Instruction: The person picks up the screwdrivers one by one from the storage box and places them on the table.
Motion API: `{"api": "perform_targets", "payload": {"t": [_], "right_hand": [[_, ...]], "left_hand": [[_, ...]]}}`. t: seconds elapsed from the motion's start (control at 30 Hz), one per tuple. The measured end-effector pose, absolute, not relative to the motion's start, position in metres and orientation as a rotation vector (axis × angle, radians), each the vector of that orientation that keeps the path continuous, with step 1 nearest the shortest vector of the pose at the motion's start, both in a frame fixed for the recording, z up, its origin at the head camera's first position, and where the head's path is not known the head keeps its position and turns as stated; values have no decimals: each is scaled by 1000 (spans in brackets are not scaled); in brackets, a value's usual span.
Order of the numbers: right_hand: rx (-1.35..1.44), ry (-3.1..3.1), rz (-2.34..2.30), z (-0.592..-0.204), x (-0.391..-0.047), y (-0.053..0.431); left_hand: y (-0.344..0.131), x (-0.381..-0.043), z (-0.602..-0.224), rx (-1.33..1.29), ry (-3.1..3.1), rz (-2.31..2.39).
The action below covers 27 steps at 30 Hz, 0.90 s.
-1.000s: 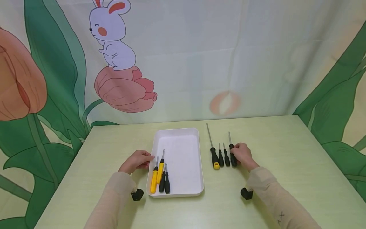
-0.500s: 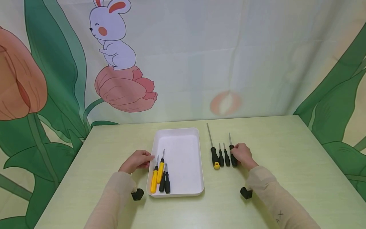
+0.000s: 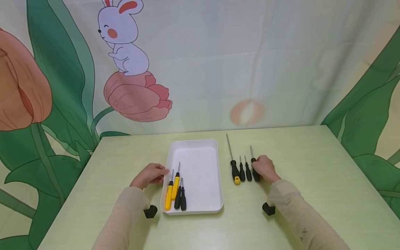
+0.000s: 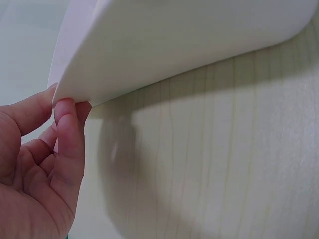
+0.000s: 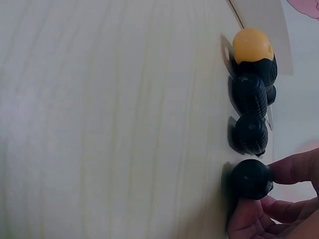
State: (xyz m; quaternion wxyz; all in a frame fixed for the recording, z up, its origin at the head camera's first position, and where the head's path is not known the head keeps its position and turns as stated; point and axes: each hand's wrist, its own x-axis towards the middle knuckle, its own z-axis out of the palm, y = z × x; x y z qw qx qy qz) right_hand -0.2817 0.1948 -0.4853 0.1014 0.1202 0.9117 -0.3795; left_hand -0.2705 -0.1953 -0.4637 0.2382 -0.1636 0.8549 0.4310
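At the left side of a white tray [image 3: 200, 177], my left hand [image 3: 152, 174] pinches the rim between thumb and fingers, which the left wrist view shows close up. My right hand [image 3: 265, 168] grips the handle of a black screwdriver [image 3: 256, 175], the rightmost of a row on the table. Left of it lie two small black screwdrivers [image 3: 248, 174] and a long black screwdriver [image 3: 234, 170] with a yellow handle end. Inside the tray, at its left, are two yellow screwdrivers [image 3: 169, 197] and two small black screwdrivers [image 3: 183, 201].
A pale green table [image 3: 300, 149] bears everything. Behind its far edge hangs a cloth [image 3: 200, 62] printed with a rabbit and tulips. A black wrist piece [image 3: 150, 211] sits under the left sleeve, and another black piece [image 3: 268, 209] under the right.
The rightmost screwdriver has slid very slightly toward me in my right hand. My left hand and the tray stay where they were.
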Motion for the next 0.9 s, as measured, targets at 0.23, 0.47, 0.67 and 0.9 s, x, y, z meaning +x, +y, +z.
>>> {"api": "perform_targets", "payload": {"t": [0.23,0.47,0.67,0.9], "right_hand": [[367,2704,-1116,-483,-280,195],[376,2698,-1118,-481,-279,197],[367,2685,-1125,-482,-280,199],[362,2685,-1126,-478,-280,202]], "left_hand": [[-195,-270,-464,-417,2349,1195],[-195,-270,-465,-415,2346,1201],[-195,-271,-464,-412,2348,1204],[-195,-270,-464,-416,2348,1197]]}}
